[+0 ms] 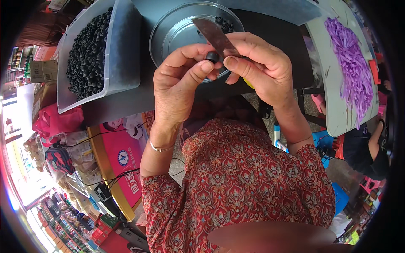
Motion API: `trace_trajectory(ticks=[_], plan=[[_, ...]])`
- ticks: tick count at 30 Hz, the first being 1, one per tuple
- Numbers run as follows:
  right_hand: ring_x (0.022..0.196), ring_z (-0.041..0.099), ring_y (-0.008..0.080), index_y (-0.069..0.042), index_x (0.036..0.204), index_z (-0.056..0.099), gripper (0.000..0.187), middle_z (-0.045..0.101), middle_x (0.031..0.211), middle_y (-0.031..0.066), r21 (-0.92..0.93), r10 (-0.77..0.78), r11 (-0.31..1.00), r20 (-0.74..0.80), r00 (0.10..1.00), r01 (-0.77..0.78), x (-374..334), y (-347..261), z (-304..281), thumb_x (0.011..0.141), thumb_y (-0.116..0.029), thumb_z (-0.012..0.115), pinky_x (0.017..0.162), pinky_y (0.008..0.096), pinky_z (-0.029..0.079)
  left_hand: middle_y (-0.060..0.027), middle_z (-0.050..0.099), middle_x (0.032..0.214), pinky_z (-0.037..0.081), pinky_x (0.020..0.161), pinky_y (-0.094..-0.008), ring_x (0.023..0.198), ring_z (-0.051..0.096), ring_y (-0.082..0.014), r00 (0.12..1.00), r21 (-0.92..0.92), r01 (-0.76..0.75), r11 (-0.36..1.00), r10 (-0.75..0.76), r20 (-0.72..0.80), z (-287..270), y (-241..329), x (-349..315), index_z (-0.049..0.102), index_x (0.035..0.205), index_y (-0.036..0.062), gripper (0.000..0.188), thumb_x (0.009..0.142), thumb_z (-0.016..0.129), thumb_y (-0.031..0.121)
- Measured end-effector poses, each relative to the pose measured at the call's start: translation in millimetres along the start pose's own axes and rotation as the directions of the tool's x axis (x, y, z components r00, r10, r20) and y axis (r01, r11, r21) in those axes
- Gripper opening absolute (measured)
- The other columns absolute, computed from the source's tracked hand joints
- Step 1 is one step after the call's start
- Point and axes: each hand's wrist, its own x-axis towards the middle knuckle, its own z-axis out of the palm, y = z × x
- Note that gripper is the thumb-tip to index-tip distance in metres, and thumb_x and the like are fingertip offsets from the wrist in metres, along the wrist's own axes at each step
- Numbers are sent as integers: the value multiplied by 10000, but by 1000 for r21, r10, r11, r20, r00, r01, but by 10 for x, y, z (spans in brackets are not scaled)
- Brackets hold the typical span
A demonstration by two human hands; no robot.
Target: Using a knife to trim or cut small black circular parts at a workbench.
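My left hand (175, 84) pinches a small, round black part (212, 57) between thumb and fingers. In my right hand (268, 69) is a flat metal blade (211, 33), gripped between thumb and fingers, its tip pointing up and to the left. The two hands nearly meet, and the blade's lower end is close beside the black part; whether they touch I cannot tell. Beneath and beyond them lies a clear round tray (153, 40) holding several black parts (225, 24) at its far right.
Left on the dark table (105, 110) stands a translucent bin (124, 63) heaped with black ring-shaped parts (88, 55). At right, purple strips (348, 63) lie on a pale tray (337, 116). Another person (363, 145) is beyond it. A pink panel (120, 147) with cables stands lower left.
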Motion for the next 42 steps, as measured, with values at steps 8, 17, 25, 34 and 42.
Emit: trace_trajectory(ticks=[8,17,25,34,42], plan=[[850,648,160,28,1138,622,288,595,1159,163,-86,-41,995,79,996,47,16,12,6,856,81,601,584,230,571,-28,618,951,479,742,-196,827,577,-86,988,64,-74,995,82,-130,132,-38,-110,634,1144,-5,267,878,620,-22],[812,643,141,42,1116,634,252,616,1131,147,79,106,990,135,985,-117,54,-38,-100,867,50,601,573,222,563,-35,597,934,466,684,-191,763,549,-77,989,161,-119,980,132,-70,76,-112,-105,639,1111,-25,251,862,626,-51],[764,647,110,29,1081,653,215,657,964,85,-99,138,987,118,983,-126,68,-65,-57,871,-8,630,569,211,551,-43,596,906,455,657,-189,750,543,-80,979,251,-195,948,204,-10,20,-163,-96,630,1094,-33,231,863,624,-48],[807,641,124,36,1085,650,222,636,1032,95,-7,203,979,135,970,-204,60,-42,-84,865,33,617,569,212,554,-34,594,908,461,688,-202,769,540,-70,994,189,-99,977,106,-31,8,-175,-68,633,1061,-32,168,898,596,-10],[804,641,118,35,1090,649,228,638,993,92,-76,223,973,85,971,-216,54,21,-38,863,21,628,562,207,553,-31,600,930,456,701,-196,798,536,-73,969,347,-240,906,245,32,-60,-229,-62,636,1036,-31,147,896,599,-11]])
